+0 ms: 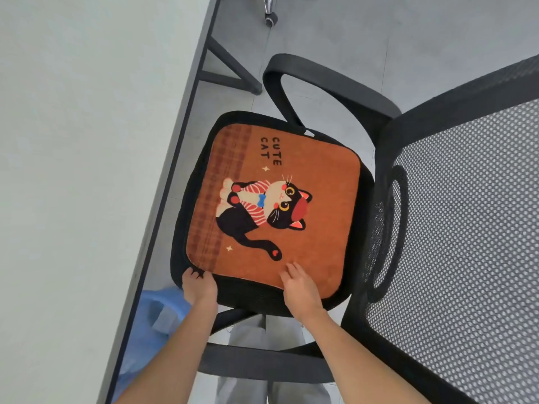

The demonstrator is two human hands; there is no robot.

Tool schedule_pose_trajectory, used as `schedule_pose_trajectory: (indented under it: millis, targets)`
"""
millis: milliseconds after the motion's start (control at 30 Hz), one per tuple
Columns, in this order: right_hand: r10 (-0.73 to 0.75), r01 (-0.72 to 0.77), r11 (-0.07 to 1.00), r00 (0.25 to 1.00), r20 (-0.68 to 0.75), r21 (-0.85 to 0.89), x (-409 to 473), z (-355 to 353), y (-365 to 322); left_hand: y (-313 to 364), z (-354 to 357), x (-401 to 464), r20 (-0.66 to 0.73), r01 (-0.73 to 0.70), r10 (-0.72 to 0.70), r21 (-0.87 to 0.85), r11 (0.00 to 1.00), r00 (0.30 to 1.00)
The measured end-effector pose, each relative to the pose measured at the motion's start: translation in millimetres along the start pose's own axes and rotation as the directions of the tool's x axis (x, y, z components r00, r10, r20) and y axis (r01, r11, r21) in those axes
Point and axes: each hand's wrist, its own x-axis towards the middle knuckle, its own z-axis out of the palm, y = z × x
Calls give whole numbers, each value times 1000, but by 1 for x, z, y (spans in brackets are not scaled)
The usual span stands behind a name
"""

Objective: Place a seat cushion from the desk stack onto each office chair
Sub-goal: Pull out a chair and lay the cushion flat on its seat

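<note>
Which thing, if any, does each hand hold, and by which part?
The left hand grips the near left corner of the cushion, fingers curled over its edge. The right hand holds nothing; it rests flat on the cushion's near edge.

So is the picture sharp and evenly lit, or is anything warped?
Head view: soft, even light with no harsh glare; the cat cushion prints crisply; the wide lens bends the desk edge and chair backrest steeply.

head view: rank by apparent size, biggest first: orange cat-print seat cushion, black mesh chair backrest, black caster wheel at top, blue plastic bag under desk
1. Black mesh chair backrest, though it is nearest the camera and cropped.
2. Orange cat-print seat cushion.
3. Blue plastic bag, partly hidden by the desk edge and arm.
4. Black caster wheel, far off, so its small look is unsure.
</note>
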Motion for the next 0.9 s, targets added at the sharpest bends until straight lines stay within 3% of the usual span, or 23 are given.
schedule_pose_trajectory:
  millis: [100, 233, 400, 533, 700, 900]
  targets:
    - [47, -39, 994, 996, -80, 103, -9, -12, -11, 6, -5, -37, 100, -184, 179, 43, 982, 979]
    - [229, -145, 912, 956, -184, 384, -35, -55, -28, 17, -26, -84, 303, -319, 318, -46, 947, 899]
    - [318, -88, 766, 913, -257, 636, -113, -140, -58, 30, -95, -161, 450, -495, 505, -150, 856, 737]
    - [282, 13, 668, 921, -269, 744, -182, -189, -74, 17, -160, -208, 496, -576, 595, -213, 789, 632]
    - [117, 128, 738, 943, -313, 662, -245, -201, -75, -17, -217, -229, 462, -556, 598, -242, 795, 654]
    - [48, 94, 788, 976, -212, 609, -270, -180, -54, -53, -238, -250, 292, -547, 624, -307, 779, 725]
